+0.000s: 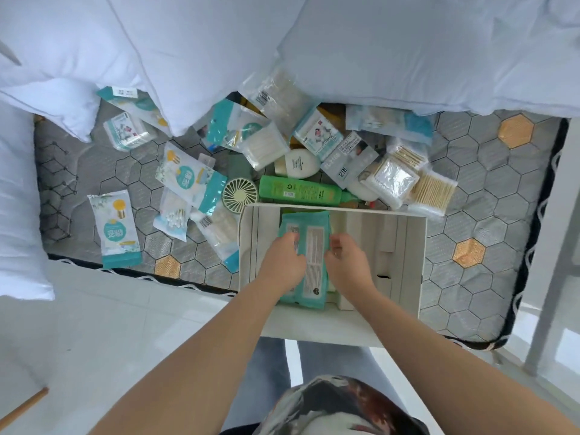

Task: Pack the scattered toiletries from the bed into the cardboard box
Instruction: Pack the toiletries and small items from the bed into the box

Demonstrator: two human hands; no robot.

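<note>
An open white cardboard box (405,246) sits on the mattress edge in front of me. A teal wet-wipes pack (314,237) lies inside it on the left. My left hand (284,262) grips the pack's left side. My right hand (348,265) touches its right edge with curled fingers. Toiletries lie scattered beyond the box: a green spray bottle (301,189), a white oval bottle (299,163), a small round fan (240,193), cotton swab packs (394,180) and teal pouches (117,229).
White pillows (408,51) and bedding crowd the far side and the left. The grey hexagon-patterned mattress (489,189) ends at a black border near me. White floor (110,324) lies below on the left. A grey frame post (552,246) stands at right.
</note>
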